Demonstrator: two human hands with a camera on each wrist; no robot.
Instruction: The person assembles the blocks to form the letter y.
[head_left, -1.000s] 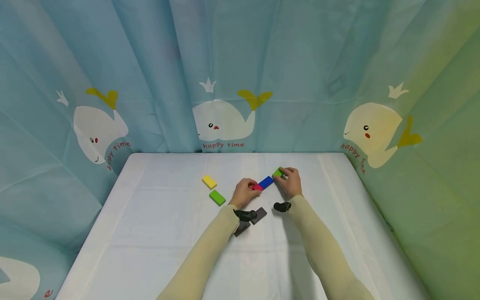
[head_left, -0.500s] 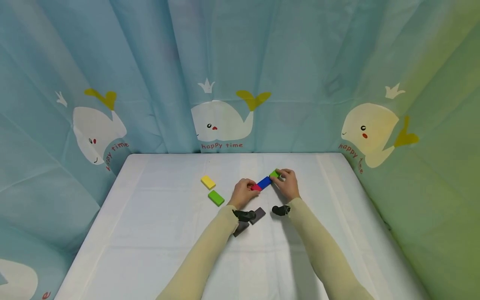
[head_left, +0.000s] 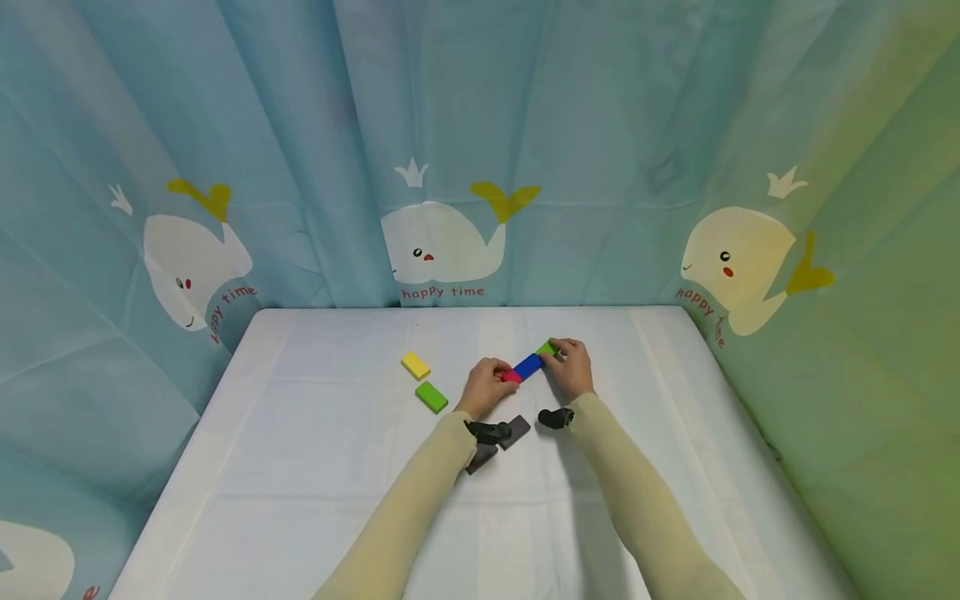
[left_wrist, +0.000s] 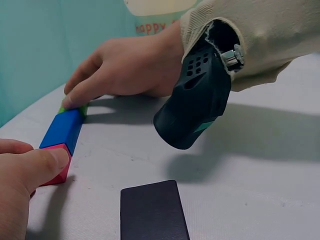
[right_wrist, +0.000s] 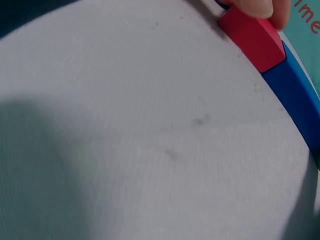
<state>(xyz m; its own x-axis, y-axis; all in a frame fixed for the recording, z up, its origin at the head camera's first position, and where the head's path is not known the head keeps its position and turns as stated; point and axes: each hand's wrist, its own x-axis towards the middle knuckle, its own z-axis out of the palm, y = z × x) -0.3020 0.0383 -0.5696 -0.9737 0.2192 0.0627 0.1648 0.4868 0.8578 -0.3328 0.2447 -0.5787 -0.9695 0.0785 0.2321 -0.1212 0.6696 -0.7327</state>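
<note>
A red block, a blue block and a green block lie end to end in a slanting row on the white table. My left hand pinches the red block at the near-left end, thumb on its front side. At the far-right end my right hand grips the green block between thumb and fingers, which cover much of it. The blue block sits between them, meeting the red one in the left wrist view. Only a sliver of the green block shows there beneath the right fingertips.
To the left lie a yellow block and a second green block. Two dark grey blocks lie nearer, one beside the left wrist camera and one partly under the left sleeve. A whale-print curtain surrounds the table.
My right hand has brought its green block slightly left, against the end of the blue one. The left hand stays on the red block. The head view has shifted a little.
</note>
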